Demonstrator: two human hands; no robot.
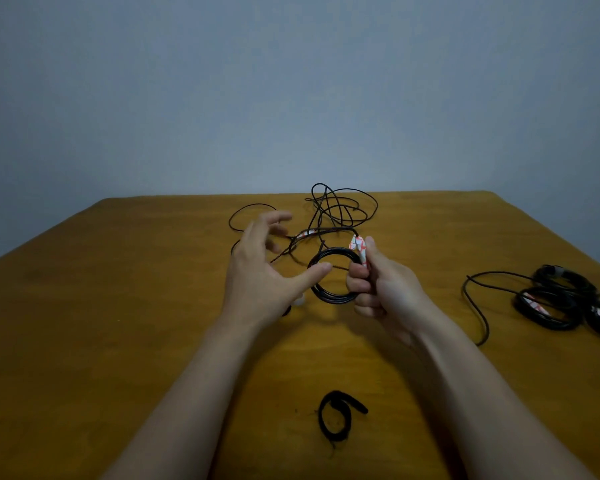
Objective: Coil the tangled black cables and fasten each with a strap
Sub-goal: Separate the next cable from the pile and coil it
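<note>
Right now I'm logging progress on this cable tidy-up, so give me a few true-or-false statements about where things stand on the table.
1. The right hand has its grip closed on a small round coil of black cable. True.
2. The left hand clutches the loose tangle of black cable. False: it is open, and the tangle lies on the brown wooden table beyond it.
3. A curled black strap lies near the table's front edge, between the forearms. True.
4. The finished black cable coils sit at the far left. False: they lie at the right.
</note>
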